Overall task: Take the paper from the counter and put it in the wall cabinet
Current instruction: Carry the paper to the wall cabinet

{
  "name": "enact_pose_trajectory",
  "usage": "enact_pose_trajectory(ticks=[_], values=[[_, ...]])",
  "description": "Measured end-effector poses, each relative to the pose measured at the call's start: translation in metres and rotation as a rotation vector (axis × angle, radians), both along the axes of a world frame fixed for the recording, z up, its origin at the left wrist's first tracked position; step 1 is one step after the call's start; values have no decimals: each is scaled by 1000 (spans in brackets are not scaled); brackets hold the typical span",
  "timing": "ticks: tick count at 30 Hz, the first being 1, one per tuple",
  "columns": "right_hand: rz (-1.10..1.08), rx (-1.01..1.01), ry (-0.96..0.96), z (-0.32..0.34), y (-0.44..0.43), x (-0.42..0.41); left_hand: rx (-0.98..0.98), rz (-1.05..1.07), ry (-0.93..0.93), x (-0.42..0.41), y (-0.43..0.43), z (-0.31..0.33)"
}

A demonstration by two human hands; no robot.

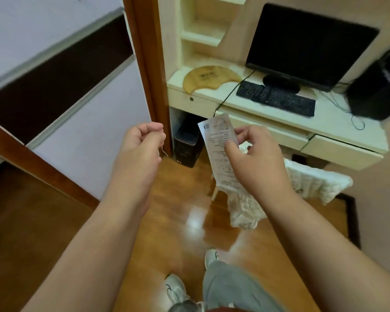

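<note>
A long white printed paper (218, 140) hangs upright in front of me, pinched between thumb and fingers of my right hand (254, 154). My left hand (142, 140) floats to the left of it, fingers curled shut with nothing visible inside. The cream desk counter (239, 99) lies just beyond the paper. At the far left stands a pale cabinet (61, 70) with a dark band and metal rails; whether it is the wall cabinet I cannot tell.
On the desk sit a black monitor (306, 46), keyboard (277, 99), a wooden fan (209, 78) and a black box (378, 86). A computer tower (187, 145) stands under it. A white padded chair (311, 179) is below my right hand. A brown door frame (149, 64) divides the desk from the cabinet.
</note>
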State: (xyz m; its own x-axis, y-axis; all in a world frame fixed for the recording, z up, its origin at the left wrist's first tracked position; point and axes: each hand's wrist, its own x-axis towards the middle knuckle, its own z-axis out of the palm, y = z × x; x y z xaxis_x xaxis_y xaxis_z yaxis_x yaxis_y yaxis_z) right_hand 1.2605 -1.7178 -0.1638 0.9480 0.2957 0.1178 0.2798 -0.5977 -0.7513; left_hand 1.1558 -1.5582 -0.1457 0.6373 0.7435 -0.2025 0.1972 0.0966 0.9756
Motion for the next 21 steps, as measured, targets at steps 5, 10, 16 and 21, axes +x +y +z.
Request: enact_pose_trajectory(ticks=[5, 10, 16, 21], values=[[-22, 50, -35, 12, 30, 22, 3, -19, -26, 18, 26, 10], [-71, 114, -29, 19, 55, 57, 20, -21, -15, 50, 63, 22], [-88, 174, -15, 28, 87, 132, 67, -2, -39, 122, 97, 40], [-136, 299, 20, 38, 104, 209, 120, -54, -43, 200, 116, 58]])
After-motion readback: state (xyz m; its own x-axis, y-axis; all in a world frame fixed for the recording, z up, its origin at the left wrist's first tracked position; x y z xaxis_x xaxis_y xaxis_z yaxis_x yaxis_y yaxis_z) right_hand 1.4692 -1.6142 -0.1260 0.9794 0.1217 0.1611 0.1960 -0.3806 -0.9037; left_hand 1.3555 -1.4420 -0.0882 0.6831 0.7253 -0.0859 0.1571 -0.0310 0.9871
